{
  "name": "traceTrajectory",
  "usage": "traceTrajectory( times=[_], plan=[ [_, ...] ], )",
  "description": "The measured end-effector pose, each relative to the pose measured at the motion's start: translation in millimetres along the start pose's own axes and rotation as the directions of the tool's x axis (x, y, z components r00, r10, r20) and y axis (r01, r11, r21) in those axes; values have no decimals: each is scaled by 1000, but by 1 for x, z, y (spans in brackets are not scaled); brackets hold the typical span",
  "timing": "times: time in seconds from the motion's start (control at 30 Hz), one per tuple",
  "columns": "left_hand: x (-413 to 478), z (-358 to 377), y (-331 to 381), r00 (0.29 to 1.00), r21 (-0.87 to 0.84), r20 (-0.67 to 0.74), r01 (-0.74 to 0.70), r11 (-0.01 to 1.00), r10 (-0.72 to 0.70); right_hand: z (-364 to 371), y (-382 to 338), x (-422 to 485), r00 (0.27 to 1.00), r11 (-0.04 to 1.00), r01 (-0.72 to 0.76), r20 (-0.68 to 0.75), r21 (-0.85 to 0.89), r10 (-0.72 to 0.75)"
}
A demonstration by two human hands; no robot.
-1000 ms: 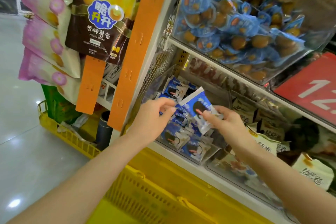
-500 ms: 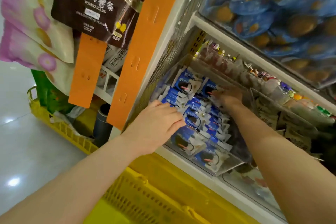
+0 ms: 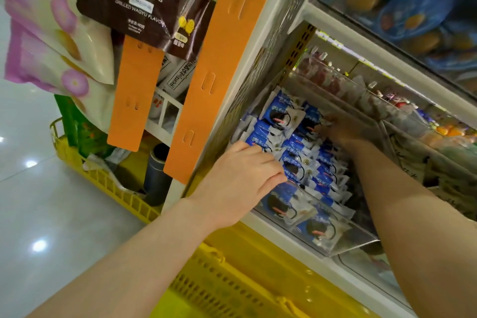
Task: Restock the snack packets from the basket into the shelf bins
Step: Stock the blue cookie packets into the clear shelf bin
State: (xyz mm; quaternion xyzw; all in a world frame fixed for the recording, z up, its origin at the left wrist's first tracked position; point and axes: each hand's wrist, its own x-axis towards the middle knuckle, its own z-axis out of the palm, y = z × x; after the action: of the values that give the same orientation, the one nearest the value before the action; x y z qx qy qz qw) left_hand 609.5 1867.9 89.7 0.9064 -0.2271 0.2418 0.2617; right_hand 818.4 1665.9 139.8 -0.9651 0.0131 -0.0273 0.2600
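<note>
Shop shelf (image 3: pixel 356 280), left end: snack packets (image 3: pixel 296 147) fill the clear bin (image 3: pixel 361 237). Left hand (image 3: pixel 240 175) presses flat on near rows; right hand (image 3: pixel 343 131) at the back, grip unclear. I would keep rows upright, pushing gently

You get one view only, worn on your head. It looks forward and steeply down, rolled so the shelf (image 3: pixel 361 42) runs slantwise across the frame. It sits close above the clear bin (image 3: pixel 361 244); the yellow basket (image 3: pixel 232 281) fills the bottom edge, the floor (image 3: pixel 51 214) the left
</note>
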Motion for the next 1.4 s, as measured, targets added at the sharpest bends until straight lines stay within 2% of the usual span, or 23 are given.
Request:
traceTrajectory(
  times=[0.23, 0.33, 0.4, 0.5, 0.57, 0.63, 0.73, 0.83, 0.9, 1.0, 1.03, 1.1, 1.2, 1.3, 1.4],
  plan=[
    [2, 0, -1, 1000, 9, 27, 13, 1000, -13, 3, -12, -16, 982, 1000, 5, -188, 28, 1],
    [2, 1, -1, 999, 8, 33, 21, 1000, -21, -2, -26, -38, 981, 996, 41, -186, -74, -54],
    [2, 1, -1, 998, 10, 47, 30, 999, -31, -5, -32, -65, 972, 983, 158, -160, -89, -170],
    [0, 1, 1, 996, 54, 74, 45, 998, -49, -6, -32, -122, 921, 935, 353, -183, 20, -344],
    [-2, 1, 4, 994, 90, 88, 62, 994, -70, -4, -23, -162, 899, 904, 427, -123, 26, -421],
    [-4, -1, 10, 991, 113, 105, 75, 991, -87, -1, -9, -198, 871, 872, 486, -46, -64, -489],
    [-12, -6, 20, 990, 132, 113, 70, 989, -86, 3, 17, -231, 805, 764, 578, 48, -286, -591],
    [-24, -8, 30, 984, 170, 151, 72, 983, -99, 0, 39, -248, 796, 684, 569, 98, -457, -597],
    [-34, -7, 40, 982, 176, 138, 103, 979, -129, -3, 48, -261, 788, 649, 552, 70, -524, -612],
    [-55, 0, 58, 986, 157, 84, 127, 979, -142, 5, 70, -281, 705, 671, 567, -138, -479, -695],
    [-64, 6, 63, 987, 152, 80, 125, 981, -138, 11, 78, -290, 695, 695, 581, -186, -424, -694],
    [-82, 21, 67, 984, 134, 108, 129, 983, -144, 27, 94, -307, 732, 746, 576, -194, -334, -653],
    [-112, 54, 62, 942, 95, 239, 220, 971, -237, 63, 123, -330, 825, 812, 528, -76, -251, -560],
    [-151, 96, 50, 825, 100, 417, 376, 921, -382, 107, 153, -350, 906, 893, 412, 185, -181, -381],
    [-189, 142, 44, 670, 137, 586, 473, 870, -456, 152, 190, -362, 904, 961, 230, 399, -155, -152]
  ],
)
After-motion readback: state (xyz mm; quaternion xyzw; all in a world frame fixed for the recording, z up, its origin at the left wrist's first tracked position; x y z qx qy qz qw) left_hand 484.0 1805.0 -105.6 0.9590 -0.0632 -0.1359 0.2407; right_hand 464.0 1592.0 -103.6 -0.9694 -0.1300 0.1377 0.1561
